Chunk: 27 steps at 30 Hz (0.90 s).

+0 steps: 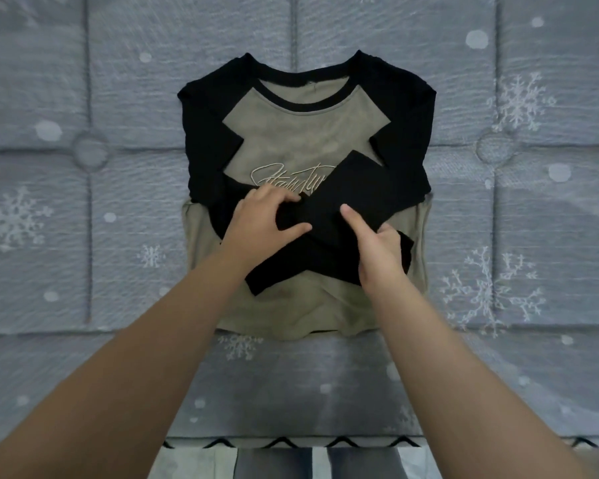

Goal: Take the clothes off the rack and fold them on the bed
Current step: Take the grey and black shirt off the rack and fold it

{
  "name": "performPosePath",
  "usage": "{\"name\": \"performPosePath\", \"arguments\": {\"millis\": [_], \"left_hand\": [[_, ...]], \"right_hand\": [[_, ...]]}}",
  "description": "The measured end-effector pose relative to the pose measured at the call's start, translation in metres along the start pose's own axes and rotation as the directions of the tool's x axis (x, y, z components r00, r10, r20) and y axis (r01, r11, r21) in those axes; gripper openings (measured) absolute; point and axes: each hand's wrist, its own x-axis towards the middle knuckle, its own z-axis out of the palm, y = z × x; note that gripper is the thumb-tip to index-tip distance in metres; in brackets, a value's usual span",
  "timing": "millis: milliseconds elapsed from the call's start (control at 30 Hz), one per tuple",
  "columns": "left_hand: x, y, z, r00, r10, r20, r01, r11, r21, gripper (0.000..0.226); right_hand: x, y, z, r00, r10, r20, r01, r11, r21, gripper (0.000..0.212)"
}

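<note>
Folding raglan shirt point(301, 140), face up mid-bed point(83, 236) | left hand point(260, 219) presses crossed black sleeves point(343, 202), fingers flat | right hand point(377, 243) pinches a sleeve edge, forefinger out | soft, light, limp jersey; best held at hem corners.

Both bare forearms extended forward, converging. Left hand point(261, 223) palm down, fingers spread flat. Right hand point(377, 245) fingers curled under, thumb extended.
</note>
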Motion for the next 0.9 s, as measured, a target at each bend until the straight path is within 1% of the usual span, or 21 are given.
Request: {"name": "performPosePath", "arguments": {"millis": [33,67,100,133,167,200,267,300,367,433,467,500,533,567,600,667,700,733,800,833,900], "left_hand": [[-0.005,-0.007,0.0,1.0,-0.012,0.016,0.011,0.998,0.058,0.039],[-0.009,-0.011,0.0,1.0,-0.013,0.023,0.011,0.995,0.101,0.03],[-0.012,-0.015,-0.001,1.0,0.008,0.017,-0.01,0.99,0.143,0.022],[-0.016,-0.017,-0.002,0.999,0.034,0.008,-0.034,0.983,0.179,0.018],[-0.018,-0.018,-0.002,0.999,0.044,-0.003,-0.043,0.98,0.195,0.02],[-0.02,-0.019,-0.002,1.0,0.024,-0.011,-0.021,0.982,0.188,0.025],[-0.023,-0.019,-0.003,0.998,-0.052,-0.023,0.055,0.988,0.142,0.04],[-0.024,-0.02,-0.003,0.996,-0.089,-0.024,0.091,0.99,0.105,0.043],[-0.028,-0.021,-0.006,0.992,-0.124,-0.022,0.123,0.992,-0.02,0.038],[-0.035,-0.021,-0.01,0.988,-0.146,-0.055,0.132,0.972,-0.196,0.027],[-0.038,-0.022,-0.012,0.98,-0.181,-0.083,0.151,0.947,-0.283,0.022],[-0.041,-0.024,-0.015,0.969,-0.226,-0.104,0.177,0.92,-0.348,0.019],[-0.044,-0.029,-0.017,0.958,-0.263,-0.11,0.206,0.905,-0.371,0.018],[-0.046,-0.034,-0.018,0.953,-0.286,-0.098,0.237,0.909,-0.342,0.019],[-0.049,-0.04,-0.02,0.953,-0.297,-0.061,0.271,0.925,-0.265,0.022],[-0.053,-0.046,-0.024,0.947,-0.316,0.061,0.317,0.948,-0.021,0.027],[-0.055,-0.046,-0.026,0.935,-0.336,0.11,0.324,0.939,0.112,0.03],[-0.055,-0.043,-0.027,0.928,-0.352,0.125,0.315,0.917,0.247,0.032],[-0.051,-0.032,-0.029,0.953,-0.299,0.05,0.242,0.852,0.465,0.037],[-0.047,-0.025,-0.029,0.976,-0.218,-0.016,0.195,0.836,0.512,0.036],[-0.038,-0.011,-0.024,0.991,-0.024,-0.134,0.087,0.869,0.487,0.025]], "right_hand": [[-0.004,0.003,0.001,0.998,-0.052,-0.021,0.047,0.982,-0.184,0.045],[-0.007,0.005,0.001,0.993,-0.121,-0.012,0.11,0.933,-0.342,0.042],[-0.009,0.007,0.002,0.979,-0.203,0.014,0.187,0.87,-0.456,0.042],[-0.008,0.009,0.002,0.964,-0.265,0.036,0.246,0.825,-0.509,0.04],[-0.009,0.009,0.001,0.953,-0.299,0.055,0.286,0.819,-0.497,0.035],[-0.01,0.009,0.003,0.953,-0.296,0.07,0.297,0.858,-0.418,0.024],[-0.009,0.008,0.006,0.971,-0.217,0.101,0.23,0.962,-0.149,0.008],[-0.007,0.008,0.007,0.978,-0.17,0.118,0.172,0.985,-0.008,0.013],[-0.001,0.006,0.008,0.987,-0.081,0.139,0.053,0.98,0.192,0.034],[0.001,0.003,0.01,0.99,0.01,0.144,-0.051,0.959,0.28,0.049],[0.003,0.003,0.009,0.988,0.054,0.144,-0.095,0.95,0.299,0.051],[0.003,0.004,0.01,0.985,0.089,0.145,-0.129,0.946,0.299,0.047],[0.003,0.005,0.011,0.983,0.115,0.145,-0.153,0.948,0.279,0.039],[0.003,0.007,0.011,0.98,0.141,0.144,-0.174,0.95,0.26,0.032],[0.004,0.01,0.011,0.976,0.159,0.146,-0.192,0.947,0.256,0.028],[0.007,0.011,0.012,0.974,0.17,0.148,-0.209,0.927,0.31,0.031],[0.009,0.01,0.011,0.977,0.156,0.143,-0.198,0.911,0.361,0.035],[0.01,0.007,0.011,0.983,0.134,0.125,-0.175,0.893,0.414,0.039],[0.014,-0.001,0.008,0.993,0.093,0.073,-0.117,0.854,0.507,0.045],[0.016,-0.005,0.007,0.995,0.086,0.05,-0.099,0.831,0.547,0.044],[0.019,-0.015,0.004,0.994,0.097,0.042,-0.102,0.792,0.602,0.038]]}}
